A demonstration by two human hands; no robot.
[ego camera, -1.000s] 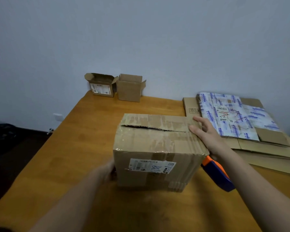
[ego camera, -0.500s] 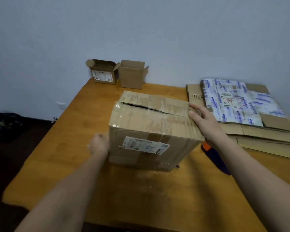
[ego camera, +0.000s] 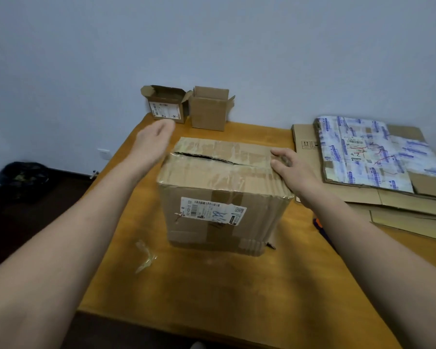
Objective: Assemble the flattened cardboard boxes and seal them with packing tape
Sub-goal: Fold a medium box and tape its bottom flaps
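An assembled brown cardboard box (ego camera: 219, 187) stands in the middle of the wooden table (ego camera: 212, 293); old clear tape covers its top, a dark slit runs along the top seam, and a white shipping label is on its near face. My right hand (ego camera: 287, 167) rests on the box's top right edge with fingers bent over the corner. My left hand (ego camera: 154, 139) hovers with straight fingers above the box's far left corner, holding nothing. A blue and orange tape dispenser (ego camera: 321, 229) peeks out from under my right forearm.
Flattened cardboard boxes (ego camera: 388, 197) lie stacked at the right, the top one (ego camera: 373, 152) covered in blue-printed white tape. Two small open boxes (ego camera: 166, 104) (ego camera: 210, 109) stand at the table's far edge by the wall. A crumpled strip of clear tape (ego camera: 145, 255) lies near the front left.
My left hand left the box's lower left side and rose up past its far left corner. My right hand stayed on the top right edge. The view shifted closer.
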